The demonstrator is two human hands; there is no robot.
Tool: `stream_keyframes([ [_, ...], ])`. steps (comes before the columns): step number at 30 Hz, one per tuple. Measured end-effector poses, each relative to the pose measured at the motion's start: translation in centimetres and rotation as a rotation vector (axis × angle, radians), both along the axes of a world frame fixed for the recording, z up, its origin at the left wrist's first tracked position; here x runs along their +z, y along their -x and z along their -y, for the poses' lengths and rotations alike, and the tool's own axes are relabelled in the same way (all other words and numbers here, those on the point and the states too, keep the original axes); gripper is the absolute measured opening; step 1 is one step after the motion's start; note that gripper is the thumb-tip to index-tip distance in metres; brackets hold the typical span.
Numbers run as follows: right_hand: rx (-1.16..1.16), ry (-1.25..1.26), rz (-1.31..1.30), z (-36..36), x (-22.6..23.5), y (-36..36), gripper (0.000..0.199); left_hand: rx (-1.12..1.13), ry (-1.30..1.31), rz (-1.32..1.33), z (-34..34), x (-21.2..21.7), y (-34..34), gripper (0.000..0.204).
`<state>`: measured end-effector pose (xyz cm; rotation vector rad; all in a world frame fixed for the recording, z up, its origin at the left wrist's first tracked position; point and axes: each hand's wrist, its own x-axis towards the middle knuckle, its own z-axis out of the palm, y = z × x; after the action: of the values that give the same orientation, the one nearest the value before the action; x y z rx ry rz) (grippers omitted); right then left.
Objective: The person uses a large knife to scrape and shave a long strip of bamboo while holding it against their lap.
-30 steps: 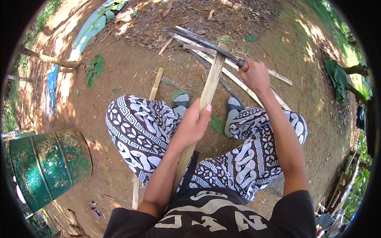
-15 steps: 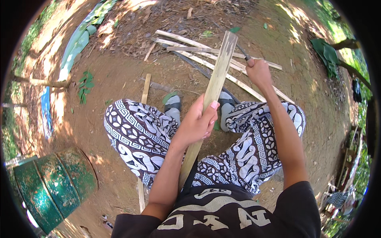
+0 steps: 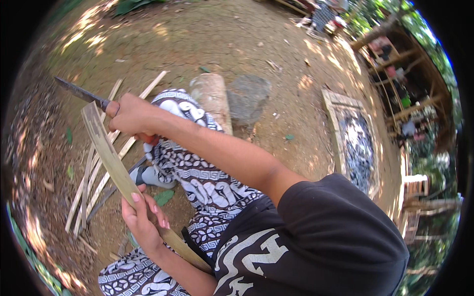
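Toward the left edge of the view, thin bamboo strips (image 3: 94, 182) lie on the bare dirt ground (image 3: 256, 49), and above them a dark knife blade (image 3: 79, 92) juts out from the right hand (image 3: 129, 114), whose grip is fully closed around the handle. Just below the blade stands a long bamboo slat (image 3: 111, 160), tilted, its top end near the knife and its lower end running back toward the person's lap. The left hand (image 3: 143, 217) has its grip wrapped round the slat's middle, fingers curled shut on it. With that hand sitting directly beneath the edge, a blade that skids down the slat's smooth face or splits it suddenly could run into the fingers or the patterned trousers (image 3: 197, 177) beyond. Farther right stand a short log (image 3: 211, 96) and a grey stone (image 3: 248, 98).
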<state>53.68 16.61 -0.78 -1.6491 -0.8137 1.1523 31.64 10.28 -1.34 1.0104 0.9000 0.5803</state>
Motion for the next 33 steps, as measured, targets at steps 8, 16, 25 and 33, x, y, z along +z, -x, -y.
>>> stream_keyframes([
  [8, -0.389, -0.004, -0.34, 8.4, -0.1, -3.6, 0.02, -0.284, 0.097, 0.102, 2.6, 0.0, -4.3, 0.034],
  [16, -0.527, -0.061, -0.372, 11.0, -0.4, -4.2, 0.023, -0.381, 0.12, 0.088, 3.1, 0.1, -5.7, 0.034],
  [25, -0.478, -0.114, -0.125, 11.0, 1.2, -3.7, 0.032, -0.347, 0.1, 0.106, 2.2, 0.0, -5.6, 0.031],
  [33, -0.534, -0.144, -0.086, 10.9, 1.8, -2.0, 0.032, -0.311, 0.097, 0.122, 1.9, 0.5, -5.5, 0.031],
])
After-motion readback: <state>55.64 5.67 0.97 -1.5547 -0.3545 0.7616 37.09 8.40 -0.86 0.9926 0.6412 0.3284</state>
